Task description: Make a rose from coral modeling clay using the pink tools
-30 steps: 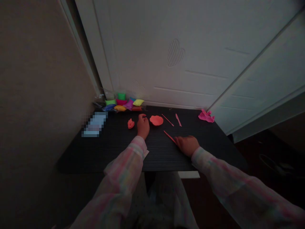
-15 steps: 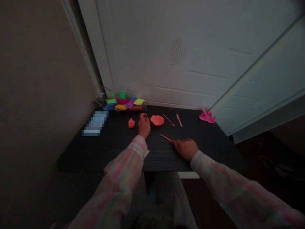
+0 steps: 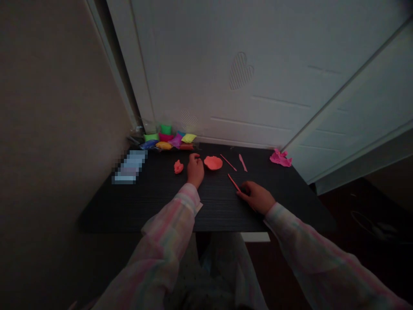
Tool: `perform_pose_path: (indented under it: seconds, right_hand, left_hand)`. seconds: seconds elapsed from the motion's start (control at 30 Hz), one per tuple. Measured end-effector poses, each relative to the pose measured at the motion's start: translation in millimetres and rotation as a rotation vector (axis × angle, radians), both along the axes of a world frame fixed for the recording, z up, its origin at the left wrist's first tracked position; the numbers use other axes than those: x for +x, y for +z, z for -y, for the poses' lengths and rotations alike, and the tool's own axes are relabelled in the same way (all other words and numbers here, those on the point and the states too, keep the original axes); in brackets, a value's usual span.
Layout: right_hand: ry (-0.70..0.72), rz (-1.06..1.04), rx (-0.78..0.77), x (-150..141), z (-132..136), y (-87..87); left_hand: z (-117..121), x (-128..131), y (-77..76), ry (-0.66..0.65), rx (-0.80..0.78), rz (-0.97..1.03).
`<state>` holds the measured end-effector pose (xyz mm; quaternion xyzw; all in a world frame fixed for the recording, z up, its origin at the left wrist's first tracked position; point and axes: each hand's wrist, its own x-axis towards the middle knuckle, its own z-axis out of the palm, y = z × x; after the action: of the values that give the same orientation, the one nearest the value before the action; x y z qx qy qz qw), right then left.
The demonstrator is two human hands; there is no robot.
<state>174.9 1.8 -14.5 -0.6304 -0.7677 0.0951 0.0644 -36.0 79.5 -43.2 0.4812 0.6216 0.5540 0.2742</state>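
Observation:
My right hand (image 3: 257,197) pinches a thin pink clay modelling tool (image 3: 233,181) near its rear end. The tool's free end slants up and left, just above or on the dark table. Loosely curled, my left hand (image 3: 195,171) rests on the table, with a gap between thumb and fingers and nothing visible in it. Just right of its fingers is a shallow coral clay bowl (image 3: 213,162) with a wavy rim. To its left lies a small coral clay lump (image 3: 178,166). Two more pink modelling tools lie beyond my right hand: a thin stick (image 3: 228,162) and a knife-shaped one (image 3: 242,162).
Several colourful clay packs (image 3: 164,145) lie in clear plastic at the back left. A blurred-out pale rectangle (image 3: 130,167) is on the left of the black table (image 3: 145,211). Crumpled bright pink material (image 3: 280,158) sits at the back right. A white panel (image 3: 200,64) rises behind.
My right hand has shifted slightly right and turned, and the tool in it now points more steeply away from me. My left hand and the clay pieces stay as they were.

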Motion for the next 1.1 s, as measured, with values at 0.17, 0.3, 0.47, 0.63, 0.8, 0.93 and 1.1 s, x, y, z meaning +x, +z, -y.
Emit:
perform_pose_path:
  seconds: [0.17, 0.3, 0.47, 0.63, 0.8, 0.93, 1.1]
  right_hand:
    - [0.104, -0.038, 0.024, -8, -7, 11.1]
    - [0.228, 0.130, 0.236, -8, 4, 28.0]
    - [0.417, 0.268, 0.166, -11, 21, 27.0]
    - [0.158, 0.044, 0.248, -16, 12, 11.5]
    - [-0.117, -0.021, 0.316, -47, -6, -9.6]
    - [-0.080, 0.133, 0.305, -70, -10, -21.3]
    - [0.021, 0.199, 0.211, -68, 14, -23.3]
  left_hand:
    - [0, 0, 0.2, 0.006, 0.002, -0.007]
    - [0, 0, -0.3, 0.009, 0.002, -0.005]
    - [0, 0, 0.3, -0.001, -0.003, 0.000]
    - [1, 0, 1.5, -0.014, 0.003, -0.004]
    - [1, 0, 1.2, -0.002, 0.008, -0.014]
    - [2, -1, 1.8, -0.009, 0.012, -0.017]
    - [2, -1, 1.9, -0.004, 0.019, -0.009]
